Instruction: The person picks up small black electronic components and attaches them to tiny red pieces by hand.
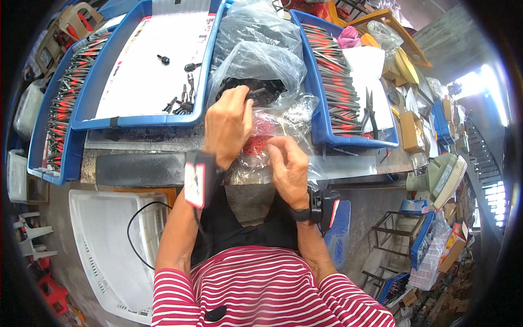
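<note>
A clear plastic bag point(256, 60) lies at the far middle of the bench, its mouth toward me, with small black parts point(264, 91) showing inside. My left hand point(229, 124) is at that mouth, fingers curled together; what they hold, if anything, is hidden. Just nearer, a second clear bag point(297, 117) holds a heap of tiny red pieces point(255, 146). Beside this heap my right hand point(289, 166) has thumb and fingers pinched, and anything between them is too small to make out. Several small black parts point(184, 102) lie on the white sheet in the blue tray point(147, 121) at left.
Rows of pliers with red-and-dark handles point(332, 82) fill a blue tray point(354, 143) at right, with one black pair point(370, 114) apart. More pliers point(68, 98) stand in the far-left tray. A white crate point(103, 245) sits below the bench; a green-grey machine head point(441, 177) stands right.
</note>
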`<action>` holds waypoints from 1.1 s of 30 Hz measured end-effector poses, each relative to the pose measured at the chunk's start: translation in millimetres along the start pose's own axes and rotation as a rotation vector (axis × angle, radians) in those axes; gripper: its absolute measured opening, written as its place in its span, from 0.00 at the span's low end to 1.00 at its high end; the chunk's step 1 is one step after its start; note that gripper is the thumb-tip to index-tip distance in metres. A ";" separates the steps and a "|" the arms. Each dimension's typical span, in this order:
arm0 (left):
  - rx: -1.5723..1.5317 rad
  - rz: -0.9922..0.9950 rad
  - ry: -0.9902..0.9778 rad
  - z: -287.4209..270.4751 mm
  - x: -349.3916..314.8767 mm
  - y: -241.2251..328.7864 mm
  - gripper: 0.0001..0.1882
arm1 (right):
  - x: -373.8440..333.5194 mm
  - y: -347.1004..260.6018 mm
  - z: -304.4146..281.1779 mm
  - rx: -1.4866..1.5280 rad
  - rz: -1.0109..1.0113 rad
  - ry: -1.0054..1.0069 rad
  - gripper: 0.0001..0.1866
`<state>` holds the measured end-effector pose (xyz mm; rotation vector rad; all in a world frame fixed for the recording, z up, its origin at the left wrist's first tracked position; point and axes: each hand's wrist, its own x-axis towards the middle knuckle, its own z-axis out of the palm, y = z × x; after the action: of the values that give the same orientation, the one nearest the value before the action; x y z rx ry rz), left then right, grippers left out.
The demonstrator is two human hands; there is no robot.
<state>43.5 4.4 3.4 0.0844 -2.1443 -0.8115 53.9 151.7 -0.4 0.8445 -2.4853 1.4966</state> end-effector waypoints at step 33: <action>-0.430 -0.378 -0.168 -40.8 -74.0 44.6 0.08 | -7.3 -4.6 -0.1 0.984 0.372 -0.031 0.09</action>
<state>131.0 42.2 -2.5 0.2071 -2.0859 -1.5305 62.4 153.1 0.5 0.4660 -1.8801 2.9179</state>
